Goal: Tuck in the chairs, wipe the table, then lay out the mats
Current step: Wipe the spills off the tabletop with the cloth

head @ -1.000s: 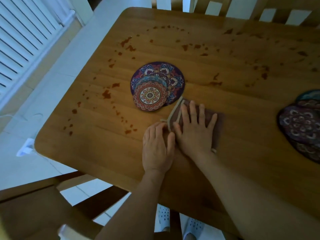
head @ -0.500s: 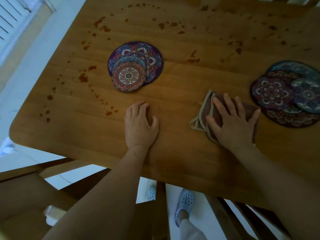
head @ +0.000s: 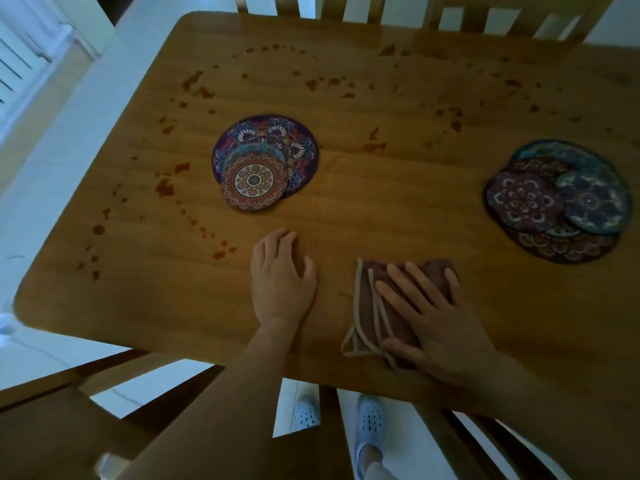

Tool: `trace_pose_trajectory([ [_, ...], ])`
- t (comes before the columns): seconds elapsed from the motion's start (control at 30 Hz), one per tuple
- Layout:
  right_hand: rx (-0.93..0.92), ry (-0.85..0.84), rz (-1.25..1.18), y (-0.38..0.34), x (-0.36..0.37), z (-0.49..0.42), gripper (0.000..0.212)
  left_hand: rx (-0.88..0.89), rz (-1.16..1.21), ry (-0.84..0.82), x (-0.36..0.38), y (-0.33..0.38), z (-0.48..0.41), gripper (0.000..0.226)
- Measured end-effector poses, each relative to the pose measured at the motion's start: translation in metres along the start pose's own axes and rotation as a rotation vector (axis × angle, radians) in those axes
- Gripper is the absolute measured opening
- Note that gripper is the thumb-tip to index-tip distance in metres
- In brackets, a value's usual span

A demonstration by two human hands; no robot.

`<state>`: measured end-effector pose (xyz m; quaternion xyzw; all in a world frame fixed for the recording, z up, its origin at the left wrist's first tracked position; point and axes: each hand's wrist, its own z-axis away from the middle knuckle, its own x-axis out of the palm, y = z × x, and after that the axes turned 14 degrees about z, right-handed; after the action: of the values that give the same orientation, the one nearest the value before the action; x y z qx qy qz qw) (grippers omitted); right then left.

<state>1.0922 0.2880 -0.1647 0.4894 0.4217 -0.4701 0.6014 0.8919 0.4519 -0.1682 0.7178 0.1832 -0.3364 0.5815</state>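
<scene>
The right hand [head: 440, 327], fingers spread flat, is pressing the folded cloth [head: 367, 317] on the surface [head: 398, 209] near its front edge. It has slid away from the left hand [head: 280, 282], which is resting open. Stains [head: 162, 187] are remaining around the stacked mats [head: 263, 161], so I think the wiping is only starting.

Most of cloth [head: 367, 317] hidden under flat right hand [head: 440, 327]. Right edge cuts table [head: 381, 209], far-right corner out of shot. In right mat stack [head: 557, 202] lower mats mostly covered, count unclear. In left mat stack [head: 265, 157] big mat half hidden under smaller ones. Top edge crops far chairs [head: 408, 12], slats only. Low left, near chair [head: 52, 427] blurred.
</scene>
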Motion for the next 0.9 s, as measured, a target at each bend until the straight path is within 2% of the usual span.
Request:
trace_pose_trajectory([
  [0.23,0.161,-0.012,-0.023,-0.021,-0.01,-0.031,0.08,-0.006,0.016,0.004,0.002,0.001,-0.001,0.042],
  [0.57,0.066,0.08,-0.044,-0.012,-0.025,-0.163,0.068,-0.033,0.043,0.019,0.003,0.001,-0.002,0.037],
  [0.9,0.343,0.032,-0.098,0.024,-0.027,-0.241,0.077,-0.05,0.017,0.01,0.004,-0.001,-0.002,0.04],
])
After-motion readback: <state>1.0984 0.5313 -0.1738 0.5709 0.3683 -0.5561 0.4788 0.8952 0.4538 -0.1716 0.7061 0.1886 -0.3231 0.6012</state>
